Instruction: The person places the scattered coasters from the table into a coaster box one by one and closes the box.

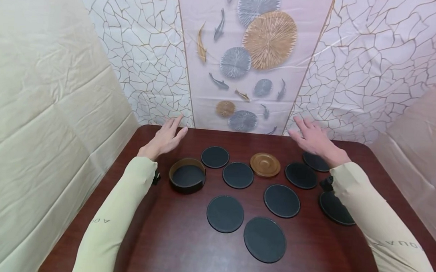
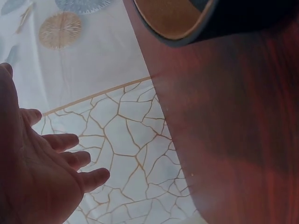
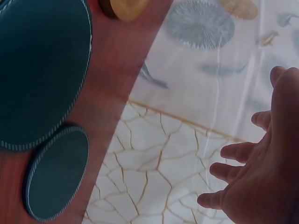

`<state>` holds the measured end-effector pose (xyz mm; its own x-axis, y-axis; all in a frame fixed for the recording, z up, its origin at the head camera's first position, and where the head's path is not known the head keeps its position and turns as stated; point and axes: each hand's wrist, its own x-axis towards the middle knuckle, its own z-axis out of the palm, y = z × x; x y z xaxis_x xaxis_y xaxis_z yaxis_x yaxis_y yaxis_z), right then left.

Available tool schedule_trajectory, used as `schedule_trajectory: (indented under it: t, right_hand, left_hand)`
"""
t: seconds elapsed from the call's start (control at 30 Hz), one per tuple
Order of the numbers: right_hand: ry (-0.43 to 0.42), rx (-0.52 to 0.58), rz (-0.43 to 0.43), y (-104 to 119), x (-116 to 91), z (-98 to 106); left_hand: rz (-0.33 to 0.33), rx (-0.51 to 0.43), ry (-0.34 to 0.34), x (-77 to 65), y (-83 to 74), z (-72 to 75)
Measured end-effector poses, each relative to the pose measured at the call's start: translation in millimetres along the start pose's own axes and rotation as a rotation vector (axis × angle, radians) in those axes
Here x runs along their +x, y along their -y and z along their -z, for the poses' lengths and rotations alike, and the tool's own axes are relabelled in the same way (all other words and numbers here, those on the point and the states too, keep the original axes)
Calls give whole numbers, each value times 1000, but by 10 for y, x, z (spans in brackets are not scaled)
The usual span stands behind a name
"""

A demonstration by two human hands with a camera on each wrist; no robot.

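Observation:
My left hand (image 1: 166, 138) is raised over the table's far left part, fingers spread, holding nothing. Nearest to it stands a round black holder (image 1: 186, 187) with a brown inner wall and a dark bottom. My right hand (image 1: 316, 140) hovers at the far right, fingers extended and nothing in them. Below that hand and wrist lie a black round coaster (image 1: 316, 162) with pale edge stitching, another coaster (image 1: 300, 175), and a third coaster (image 1: 334, 210) partly covered by the sleeve. A brown wooden disc (image 1: 265, 165) with raised rings lies at the back, between the hands.
Several more black coasters lie flat and apart, among them one at the back (image 1: 215, 157), one in the middle (image 1: 225, 214) and one nearest the front (image 1: 265, 239). The dark red table (image 1: 178, 246) meets a patterned cloth wall (image 1: 152, 61) behind; plain cloth hangs at both sides.

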<state>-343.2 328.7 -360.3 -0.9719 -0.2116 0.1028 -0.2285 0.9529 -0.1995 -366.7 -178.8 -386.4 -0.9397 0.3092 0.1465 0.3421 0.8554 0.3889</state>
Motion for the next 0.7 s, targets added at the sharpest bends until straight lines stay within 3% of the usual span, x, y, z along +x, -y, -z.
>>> schedule_trajectory:
  t: [0.27,0.7]
  right_hand:
    - [21,38,54,194,120,-197]
    - [71,169,121,566,331,-454]
  left_hand:
    - [28,-173,37,-198,22,17]
    - [89,-379,-4,-508,-81,-146]
